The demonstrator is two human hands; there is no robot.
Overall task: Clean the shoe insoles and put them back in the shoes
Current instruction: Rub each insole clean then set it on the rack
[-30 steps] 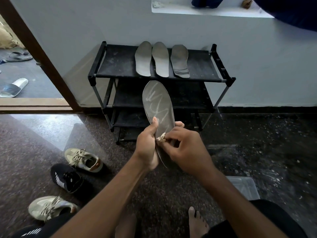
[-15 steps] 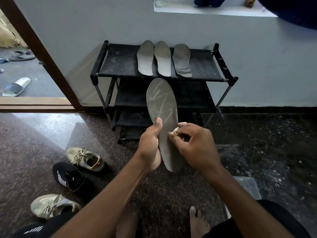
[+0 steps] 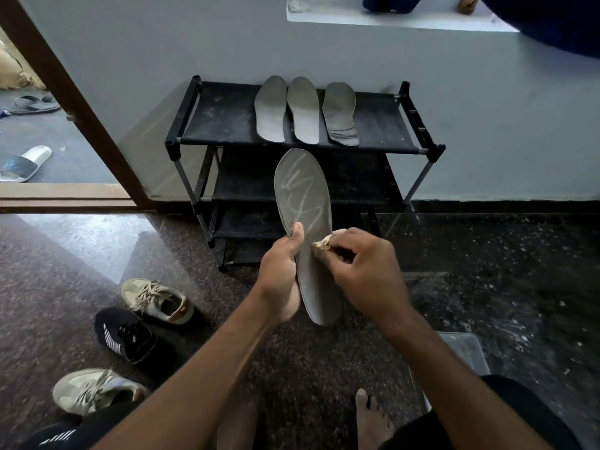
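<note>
My left hand (image 3: pixel 280 271) grips a grey insole (image 3: pixel 303 203) by its left edge and holds it upright in front of the rack; pale zigzag streaks mark its upper half. My right hand (image 3: pixel 363 271) pinches a small beige cloth (image 3: pixel 321 245) against the insole's middle. Three more grey insoles (image 3: pixel 303 110) lie side by side on the top shelf of the black shoe rack (image 3: pixel 224 125). On the floor to the left sit two beige sneakers (image 3: pixel 159 300) (image 3: pixel 94 389) and a black sneaker (image 3: pixel 125 334).
A clear plastic container (image 3: pixel 464 352) stands on the floor at lower right, partly behind my right arm. My bare feet (image 3: pixel 373 417) are at the bottom. An open doorway with sandals (image 3: pixel 22 164) outside lies at the left. A white wall ledge (image 3: pixel 389 17) is above.
The insole has risen a little and the cloth in my right hand has slid up from near the heel to the insole's middle. My left hand keeps its grip.
</note>
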